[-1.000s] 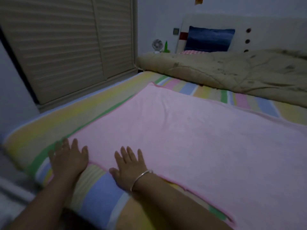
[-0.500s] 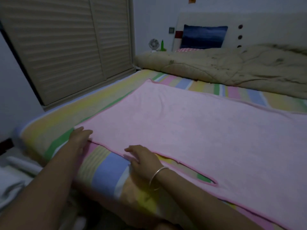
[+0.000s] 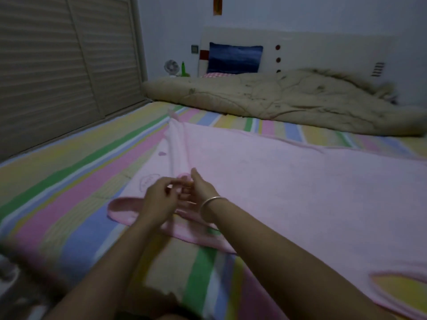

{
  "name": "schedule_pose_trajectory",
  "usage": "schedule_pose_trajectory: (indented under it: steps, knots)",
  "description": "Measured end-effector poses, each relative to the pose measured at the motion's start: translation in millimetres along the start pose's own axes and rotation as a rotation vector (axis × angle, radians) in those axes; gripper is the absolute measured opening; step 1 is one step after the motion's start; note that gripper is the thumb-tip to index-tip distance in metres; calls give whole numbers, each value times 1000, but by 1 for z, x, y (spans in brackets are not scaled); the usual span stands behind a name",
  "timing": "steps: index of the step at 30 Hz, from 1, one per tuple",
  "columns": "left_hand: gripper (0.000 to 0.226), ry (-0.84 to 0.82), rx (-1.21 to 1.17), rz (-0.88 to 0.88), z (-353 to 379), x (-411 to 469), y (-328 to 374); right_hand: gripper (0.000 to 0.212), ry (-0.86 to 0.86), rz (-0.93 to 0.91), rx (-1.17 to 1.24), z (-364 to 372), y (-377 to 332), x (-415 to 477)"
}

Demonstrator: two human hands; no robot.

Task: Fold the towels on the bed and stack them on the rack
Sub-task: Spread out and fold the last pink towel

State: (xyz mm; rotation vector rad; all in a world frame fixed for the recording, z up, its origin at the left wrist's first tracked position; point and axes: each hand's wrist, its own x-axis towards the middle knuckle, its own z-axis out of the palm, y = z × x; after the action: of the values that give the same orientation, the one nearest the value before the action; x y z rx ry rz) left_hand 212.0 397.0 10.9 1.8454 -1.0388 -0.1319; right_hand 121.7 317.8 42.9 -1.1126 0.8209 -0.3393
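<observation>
While 2 hands (image 3: 159, 200) (image 3: 199, 188) hold the pink towel (image 3: 288, 181), its embroidery (image 3: 147, 180) is illegible.

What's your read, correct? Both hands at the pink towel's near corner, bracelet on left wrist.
Wrong wrist: the head view shows the bracelet on the right wrist. Left hand and right hand are both at the pink towel's near corner.

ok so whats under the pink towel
The striped bedsheet lies under the pink towel; it shows past the towel's left, far and near edges. The towel's flat middle hides the rest, so anything else beneath it cannot be seen.
</observation>
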Motion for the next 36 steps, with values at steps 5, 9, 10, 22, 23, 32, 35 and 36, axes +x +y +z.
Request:
schedule_pose_trajectory:
  steps: [5, 9, 10, 22, 23, 32, 35, 36]
  knots:
    - [22, -37, -10, 162, 83, -40, 82, 36, 161, 51, 44, -96, -18, -39]
    - [30, -54, 58, 263, 141, -83, 142, 22, 200, 100, -79, -180, -25, -87]
    - [32, -59, 65, 303, 158, -95, 158, 22, 216, 104, -105, -206, -28, -101]
    - [49, -251, 110, 481, 361, -203, 339, 17, 325, -78, -329, -496, -44, -241]
    - [49, -272, 108, 488, 383, -215, 359, 18, 337, -78, -324, -528, -43, -258]
    - [43, -410, -7, 613, 531, -317, 460, 17, 489, 21, -366, -720, -1, -381]
    - [43, -434, -10, 588, 557, -333, 470, 12, 489, -12, -415, -748, 10, -393]
    - [42, -443, -9, 565, 559, -334, 469, 11, 491, -23, -432, -750, 15, -389]
